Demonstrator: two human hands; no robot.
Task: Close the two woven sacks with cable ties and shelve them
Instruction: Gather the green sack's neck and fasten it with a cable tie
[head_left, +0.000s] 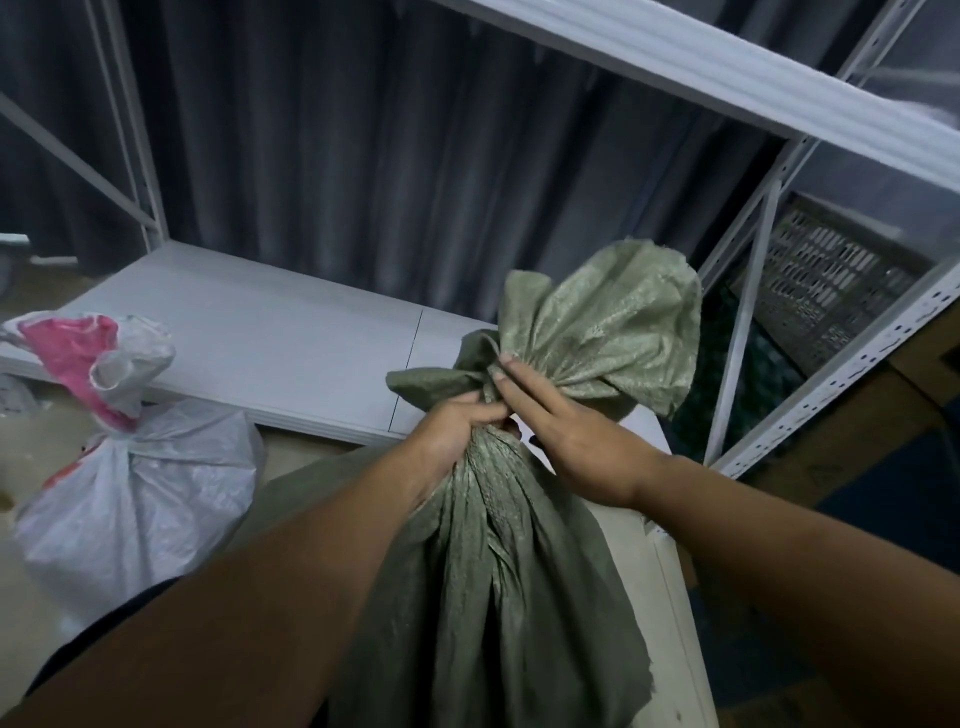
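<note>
A green woven sack stands in front of me, its mouth bunched into a neck with the loose top flaring above. My left hand grips the gathered neck from the left. My right hand lies against the neck from the right, fingers stretched along the gathers; whether it pinches anything is hidden. No cable tie shows on this sack. A white woven sack with pink print sits on the floor at the left, its neck cinched; what binds it is too small to tell.
A white metal rack surrounds the work: a low shelf board lies behind the sacks, an upper shelf crosses overhead, and a perforated upright stands at the right. A dark crate sits behind that upright. Dark curtains hang at the back.
</note>
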